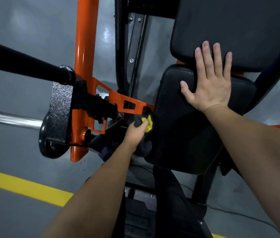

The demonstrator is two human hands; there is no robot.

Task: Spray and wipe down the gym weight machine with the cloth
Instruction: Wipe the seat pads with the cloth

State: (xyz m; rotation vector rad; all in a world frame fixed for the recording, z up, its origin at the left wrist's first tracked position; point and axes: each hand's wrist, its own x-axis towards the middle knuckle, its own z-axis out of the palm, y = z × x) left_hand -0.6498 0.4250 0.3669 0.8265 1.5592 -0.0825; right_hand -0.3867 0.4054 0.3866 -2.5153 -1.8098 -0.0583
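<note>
The weight machine has an orange frame (84,48), a black seat pad (178,134) and a black back pad (230,28). My left hand (135,133) grips a bunched cloth (148,123), dark with a yellow part, and holds it against the seat's left edge beside the orange bracket (127,103). My right hand (209,81) lies flat with fingers spread, pressing where the seat pad meets the back pad. No spray bottle is in view.
A black padded arm (20,60) juts in from the left. A chrome weight peg (17,120) sticks out below it on a black plate. The grey floor carries a yellow line (24,186). A black cable (238,213) runs along the floor at lower right.
</note>
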